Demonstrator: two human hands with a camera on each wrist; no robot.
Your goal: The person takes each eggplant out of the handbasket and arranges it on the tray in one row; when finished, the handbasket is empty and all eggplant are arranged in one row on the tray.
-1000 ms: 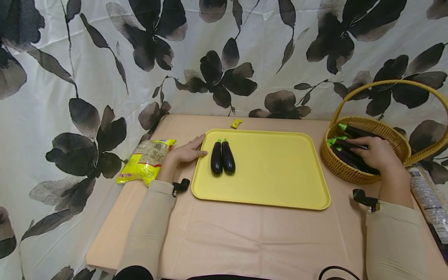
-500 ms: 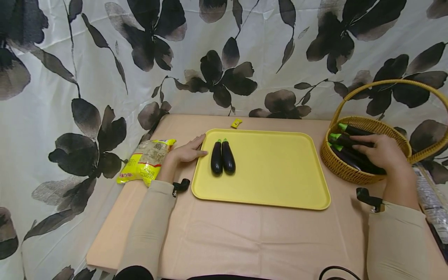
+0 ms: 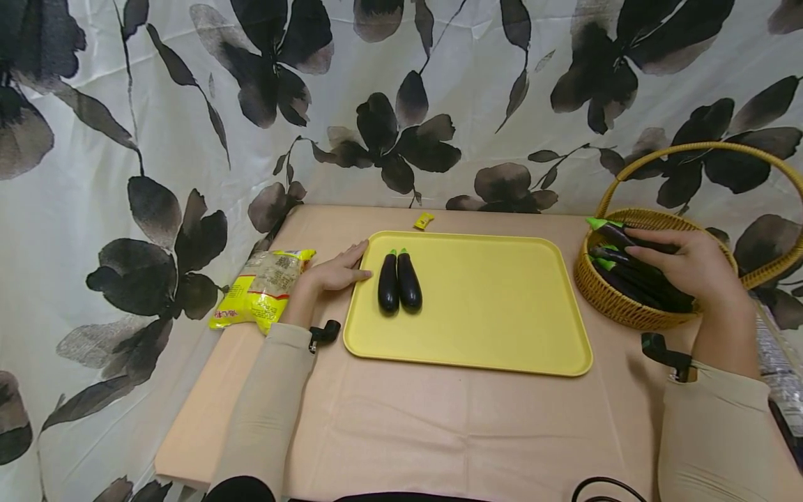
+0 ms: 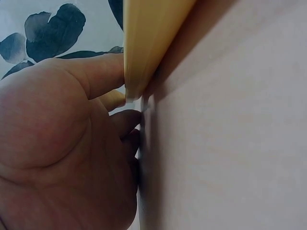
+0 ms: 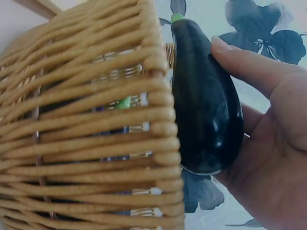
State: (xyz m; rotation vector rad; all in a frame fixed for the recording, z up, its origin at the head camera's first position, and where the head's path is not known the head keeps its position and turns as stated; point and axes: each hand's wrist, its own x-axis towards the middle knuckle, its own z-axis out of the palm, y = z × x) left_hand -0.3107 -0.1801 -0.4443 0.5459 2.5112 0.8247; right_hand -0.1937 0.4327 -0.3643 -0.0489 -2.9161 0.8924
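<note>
My right hand (image 3: 699,268) holds a dark purple eggplant (image 5: 206,100) with a green stem end, at the top of a wicker basket (image 3: 599,296) on the right. In the right wrist view the thumb lies along the eggplant, just above the basket rim. Other eggplants (image 3: 646,282) lie inside the basket. On the left, my left hand (image 3: 335,274) rests at the edge of a yellow tray (image 3: 489,300), thumb and fingers extended and touching its side. Two eggplants (image 3: 410,282) lie side by side on the tray's left part.
A yellow and clear plastic bag (image 3: 260,289) lies left of the left hand. Behind the tray is a small yellow packet (image 3: 423,221). The basket's tall handle (image 3: 702,146) arches over it. A floral curtain (image 3: 401,104) hangs behind the table.
My right hand has risen slightly and shifted right, lifting an eggplant above the others in the basket. The left hand, the tray and its two eggplants have stayed put.
</note>
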